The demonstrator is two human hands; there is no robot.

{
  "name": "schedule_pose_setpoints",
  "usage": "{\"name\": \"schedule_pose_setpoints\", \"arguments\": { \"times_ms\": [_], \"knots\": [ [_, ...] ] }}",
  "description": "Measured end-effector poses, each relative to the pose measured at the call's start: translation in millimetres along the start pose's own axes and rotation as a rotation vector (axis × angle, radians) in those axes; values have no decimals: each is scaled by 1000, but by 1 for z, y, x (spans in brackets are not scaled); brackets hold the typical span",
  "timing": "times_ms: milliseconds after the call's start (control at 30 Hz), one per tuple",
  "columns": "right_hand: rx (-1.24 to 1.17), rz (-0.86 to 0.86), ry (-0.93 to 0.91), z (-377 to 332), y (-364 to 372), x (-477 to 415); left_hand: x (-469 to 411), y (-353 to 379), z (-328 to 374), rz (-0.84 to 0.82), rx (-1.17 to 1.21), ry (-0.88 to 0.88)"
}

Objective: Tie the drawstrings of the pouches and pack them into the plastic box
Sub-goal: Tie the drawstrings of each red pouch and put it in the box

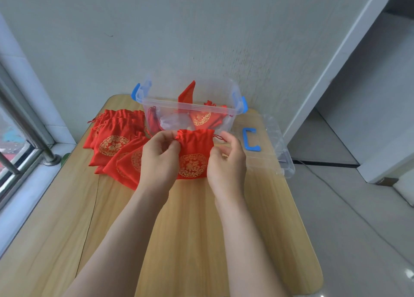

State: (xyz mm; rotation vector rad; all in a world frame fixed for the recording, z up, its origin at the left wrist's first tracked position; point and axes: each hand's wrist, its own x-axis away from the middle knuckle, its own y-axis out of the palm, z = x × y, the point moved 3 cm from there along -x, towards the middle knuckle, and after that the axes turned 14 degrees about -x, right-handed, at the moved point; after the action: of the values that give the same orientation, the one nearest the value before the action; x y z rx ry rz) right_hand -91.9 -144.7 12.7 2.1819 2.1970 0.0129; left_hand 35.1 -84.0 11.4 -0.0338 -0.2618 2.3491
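Note:
A red pouch point(193, 160) with a gold emblem lies on the wooden table point(190, 229), its gathered mouth toward the box. My left hand point(159, 160) pinches the drawstring at the pouch's top left corner. My right hand point(226, 162) is curled at the pouch's right edge, holding the red drawstring point(220, 138) that trails from the top right. Behind the pouch stands the clear plastic box point(190, 108) with blue latches, holding several red pouches. A pile of several more red pouches point(114, 142) lies to the left.
The box's clear lid point(268, 144) with a blue handle lies at the table's right edge. A wall rises directly behind the box. A window sill and metal rail point(29, 139) run along the left side. Floor lies to the right of the table.

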Motion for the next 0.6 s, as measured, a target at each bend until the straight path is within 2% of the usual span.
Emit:
{"name": "schedule_pose_setpoints", "arguments": {
  "times_ms": [300,500,600],
  "knots": [
    [-141,58,34,-4,-14,-23,-14,16,-1,-45,21,54],
    [-132,-5,12,-4,-3,-24,-9,21,4,13,-3,92],
    [-114,-33,5,-6,-3,-21,-6,16,2,83,-90,116]
  ]
}}
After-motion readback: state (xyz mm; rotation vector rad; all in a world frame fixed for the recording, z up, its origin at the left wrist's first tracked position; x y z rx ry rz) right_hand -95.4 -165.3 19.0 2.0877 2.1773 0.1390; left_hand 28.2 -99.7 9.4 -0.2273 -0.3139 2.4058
